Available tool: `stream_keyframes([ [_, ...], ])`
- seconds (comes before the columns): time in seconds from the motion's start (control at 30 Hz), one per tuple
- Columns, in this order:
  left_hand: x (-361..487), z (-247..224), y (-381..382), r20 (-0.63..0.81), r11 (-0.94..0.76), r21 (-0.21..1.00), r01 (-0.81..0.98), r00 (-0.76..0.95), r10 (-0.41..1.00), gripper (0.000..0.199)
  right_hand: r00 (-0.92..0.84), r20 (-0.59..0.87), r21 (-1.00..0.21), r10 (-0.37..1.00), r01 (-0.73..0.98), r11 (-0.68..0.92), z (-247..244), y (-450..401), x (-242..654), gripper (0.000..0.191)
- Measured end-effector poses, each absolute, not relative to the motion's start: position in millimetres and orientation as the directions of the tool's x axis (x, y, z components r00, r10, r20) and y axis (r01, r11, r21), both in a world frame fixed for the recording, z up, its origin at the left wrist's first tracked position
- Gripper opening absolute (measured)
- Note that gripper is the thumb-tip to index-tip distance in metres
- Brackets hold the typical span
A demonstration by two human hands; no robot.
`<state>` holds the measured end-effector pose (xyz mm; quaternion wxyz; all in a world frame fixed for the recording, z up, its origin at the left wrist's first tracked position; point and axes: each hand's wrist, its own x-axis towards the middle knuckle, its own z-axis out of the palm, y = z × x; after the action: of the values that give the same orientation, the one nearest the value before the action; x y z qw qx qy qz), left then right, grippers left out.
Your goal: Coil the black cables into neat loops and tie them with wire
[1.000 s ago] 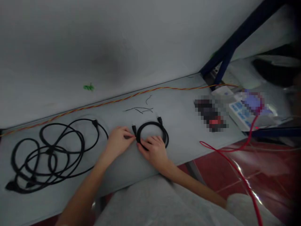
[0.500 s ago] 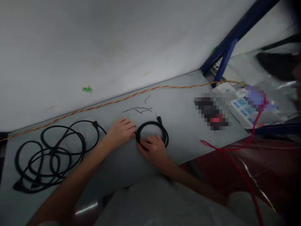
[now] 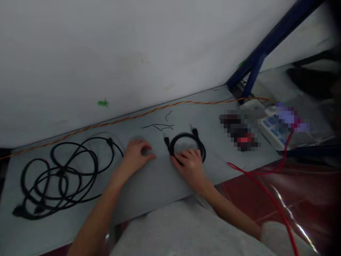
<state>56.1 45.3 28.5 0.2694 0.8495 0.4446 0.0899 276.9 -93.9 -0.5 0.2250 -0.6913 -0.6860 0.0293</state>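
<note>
Grey tabletop [image 3: 149, 192] under coiled cable [image 3: 184, 135] | pale wall [image 3: 133, 53] | red floor [image 3: 243, 188]

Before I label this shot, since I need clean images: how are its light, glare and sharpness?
Head view: dim, greyish light, nearly black at the far right edge; head view: a bright glare streak over the red floor; head view: left hand softly blurred, dark-and-red item right of the coiled cable pixelated.

I face a dim, pale wall [image 3: 80, 64] across the top of the frame, above my grey tabletop [image 3: 151, 188]. A dark blue brace [image 3: 278, 35] slants at upper right; reddish floor tiles [image 3: 247, 193] show lower right.
</note>
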Motion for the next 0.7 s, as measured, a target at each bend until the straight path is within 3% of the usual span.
stream_keyframes([
  [0.13,54.2,29.6,23.3,-0.064,-0.433,0.598,0.674,0.579,0.813,0.021,0.106,0.277,-0.256,0.955,0.966,-0.033,-0.8,-90.1,301.5,0.031],
  [0.3,53.0,32.4,-17.0,-0.033,-0.435,0.643,0.63,0.59,0.807,0.019,0.162,0.26,-0.228,0.952,0.968,-0.102,-4.6,-71.3,320.0,0.034],
  [0.5,34.7,55.5,-54.3,0.16,-0.459,0.723,0.515,0.522,0.838,0.006,0.184,0.253,-0.231,0.95,0.965,-0.126,-10.3,-33.7,350.0,0.041],
  [0.6,13.2,73.1,-69.4,0.364,-0.505,0.698,0.507,0.355,0.861,0.01,0.192,0.247,-0.211,0.95,0.967,-0.141,-8.7,-20.2,361.2,0.044],
  [0.7,-22.2,83.5,-84.9,0.612,-0.442,0.615,0.653,-0.041,0.79,0.016,0.215,0.23,-0.2,0.949,0.965,-0.17,-2.4,-15.4,364.9,0.045],
])
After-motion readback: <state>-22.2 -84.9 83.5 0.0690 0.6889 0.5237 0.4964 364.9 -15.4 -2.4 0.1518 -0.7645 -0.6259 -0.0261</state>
